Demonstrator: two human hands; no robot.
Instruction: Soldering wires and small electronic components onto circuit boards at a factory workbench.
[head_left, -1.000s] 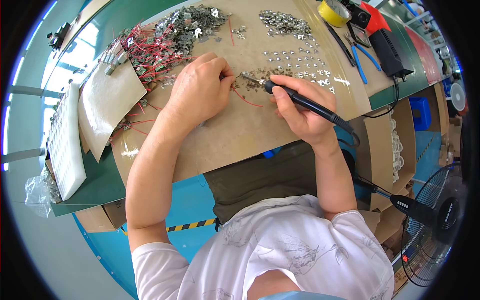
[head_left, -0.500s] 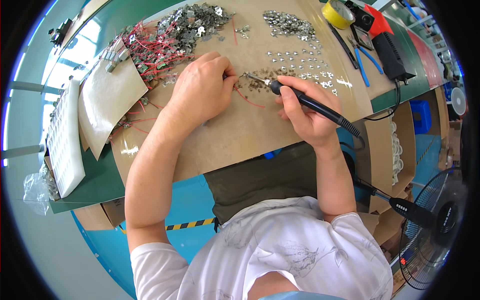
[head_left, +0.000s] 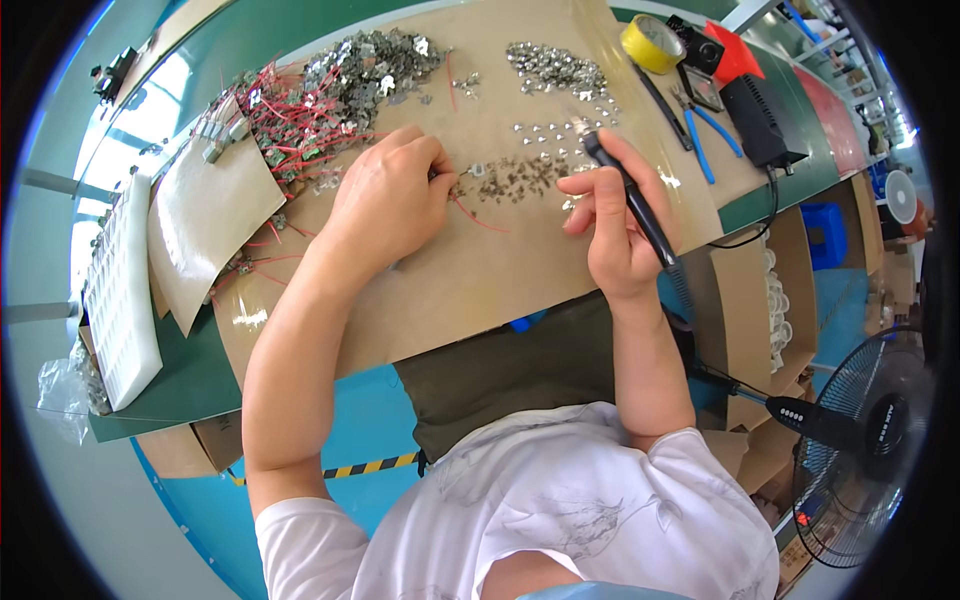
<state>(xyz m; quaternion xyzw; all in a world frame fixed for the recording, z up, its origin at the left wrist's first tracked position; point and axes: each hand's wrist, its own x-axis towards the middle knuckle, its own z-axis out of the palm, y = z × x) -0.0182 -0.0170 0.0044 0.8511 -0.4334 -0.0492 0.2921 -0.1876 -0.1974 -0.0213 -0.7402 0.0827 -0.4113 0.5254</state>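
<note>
We find the two hands well apart over a green bench point(head_left: 205, 372) covered with a brown board point(head_left: 450, 305). The left hand point(head_left: 393, 198) is curled, its thumb and forefinger pinched on a small dark piece point(head_left: 434, 175); the fingers hide most of it, and we cannot tell its form. A thin red wire point(head_left: 482, 215) runs out on the board from near those fingertips. Just to their right we note a small silver metal tab point(head_left: 477, 170), and beyond it a scatter of tiny brown parts point(head_left: 520, 180).

The right hand point(head_left: 622, 228) is closed around a black pen-shaped tool with a cord point(head_left: 645, 210), its front end pointing up and away from the body, beside loose rows of small silver parts point(head_left: 545, 132). Behind these rows we record a heap of shiny silver pieces point(head_left: 555, 67). Behind the left hand lies a larger heap of grey metal parts point(head_left: 365, 68), tangled with red wires on its left side.

At the far right we list a roll of yellow tape point(head_left: 652, 45), blue-handled pliers point(head_left: 699, 152) and a black ridged box point(head_left: 755, 118).
</note>
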